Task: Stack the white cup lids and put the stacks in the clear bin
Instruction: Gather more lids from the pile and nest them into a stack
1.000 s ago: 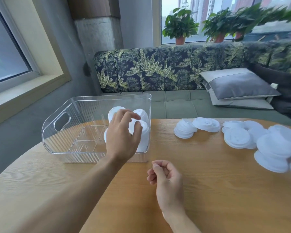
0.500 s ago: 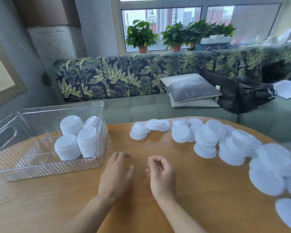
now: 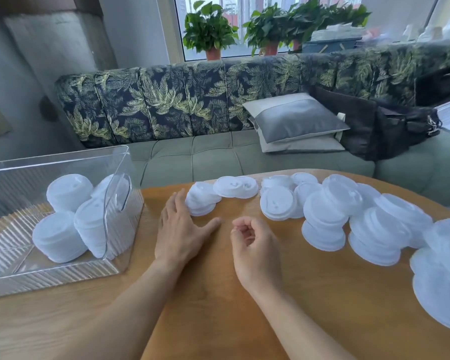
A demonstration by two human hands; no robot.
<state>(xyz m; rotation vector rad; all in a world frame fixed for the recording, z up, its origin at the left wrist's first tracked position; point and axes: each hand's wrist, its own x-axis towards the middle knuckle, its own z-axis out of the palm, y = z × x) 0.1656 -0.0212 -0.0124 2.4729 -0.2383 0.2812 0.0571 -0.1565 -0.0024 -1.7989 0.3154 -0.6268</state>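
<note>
My L hand [image 3: 182,229], mid frame, has fingers flat & spread, tips just beside a small stack of white plastic cup lids [image 3: 202,201]. R hand [image 3: 255,245] fingers curl in, holding nothing. More lid stacks [image 3: 63,216] stand in the clear plastic bin [image 3: 16,188] at left; loose lids [image 3: 325,214] lie at right.

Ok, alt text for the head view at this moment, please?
Two bare hands are over a round wooden table: the left hand open, fingertips beside a small pile of white plastic cup lids, the right hand curled and empty. A clear plastic bin at left holds several lid stacks; many more lids lie to the right.
</note>
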